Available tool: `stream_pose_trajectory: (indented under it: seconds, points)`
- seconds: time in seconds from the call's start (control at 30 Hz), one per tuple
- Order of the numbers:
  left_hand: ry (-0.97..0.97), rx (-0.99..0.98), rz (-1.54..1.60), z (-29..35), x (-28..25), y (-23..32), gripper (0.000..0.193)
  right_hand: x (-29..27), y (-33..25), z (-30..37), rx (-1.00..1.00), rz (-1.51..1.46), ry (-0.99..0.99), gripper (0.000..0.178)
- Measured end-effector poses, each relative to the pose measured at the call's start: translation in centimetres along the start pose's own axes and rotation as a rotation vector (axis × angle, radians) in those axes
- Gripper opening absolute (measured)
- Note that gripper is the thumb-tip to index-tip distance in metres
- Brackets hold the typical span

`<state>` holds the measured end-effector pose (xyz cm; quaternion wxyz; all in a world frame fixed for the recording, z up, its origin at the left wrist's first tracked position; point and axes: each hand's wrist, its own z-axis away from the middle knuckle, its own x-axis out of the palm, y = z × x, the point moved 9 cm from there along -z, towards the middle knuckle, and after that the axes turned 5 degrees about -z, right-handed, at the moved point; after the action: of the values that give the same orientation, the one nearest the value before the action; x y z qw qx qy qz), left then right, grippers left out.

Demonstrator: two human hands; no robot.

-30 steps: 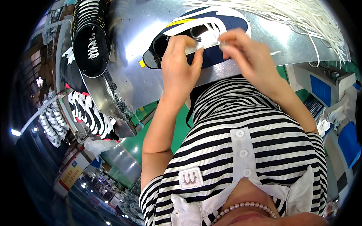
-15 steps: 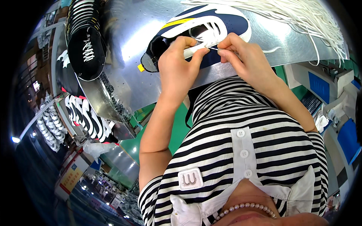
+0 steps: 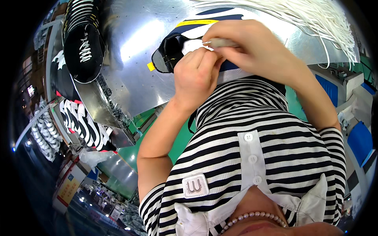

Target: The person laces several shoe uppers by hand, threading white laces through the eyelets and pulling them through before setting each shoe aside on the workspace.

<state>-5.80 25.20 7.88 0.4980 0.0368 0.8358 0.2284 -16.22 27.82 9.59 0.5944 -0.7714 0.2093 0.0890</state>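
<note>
A navy and white sneaker (image 3: 193, 30) with a yellow stripe and a yellow heel tab lies on its side, its dark opening toward the left. My left hand (image 3: 197, 74) is closed, knuckles up, at the near edge of the shoe's opening; what its fingers hold is hidden. Reaching over the shoe, my right hand (image 3: 258, 49) covers most of the lacing and toe. Its fingers are pinched together, partly blurred, with a bit of white shoelace (image 3: 207, 42) showing at their tips. Both hands meet closely above the lace area.
A heap of loose white laces (image 3: 319, 27) spreads over the far right of the shiny metal table (image 3: 134, 88). Black shoes (image 3: 83, 53) stand along the left edge, with a black-and-white striped shoe (image 3: 84, 126) lower on a rack. Dark scraps (image 3: 112, 104) lie in a metal trough.
My right hand has moved left and over the shoe, now hiding the lacing. The left hand has curled from an open-looking pinch into a closed grip. The view has shifted slightly.
</note>
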Motion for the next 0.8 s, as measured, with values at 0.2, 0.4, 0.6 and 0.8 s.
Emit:
stream_pose_trajectory:
  seconds: [0.2,0.4,0.6,0.8]
  points:
    - [0.032,0.122,0.007,0.8,-0.1,0.6,0.02,2.1,3.4,0.4,0.136,0.202,-0.311,0.014]
    - [-0.044,0.024,0.087,0.1,-0.2,0.1,0.019,-2.2,0.6,0.4,0.037,-0.008,0.071,0.014]
    - [-0.113,-0.22,0.403,0.9,0.2,-1.7,0.052,-3.1,2.7,-1.5,0.112,-0.424,0.148,0.012]
    - [-0.118,-0.663,0.44,0.9,0.3,-5.3,0.054,1.7,5.8,-0.6,0.298,-0.316,-0.003,0.016]
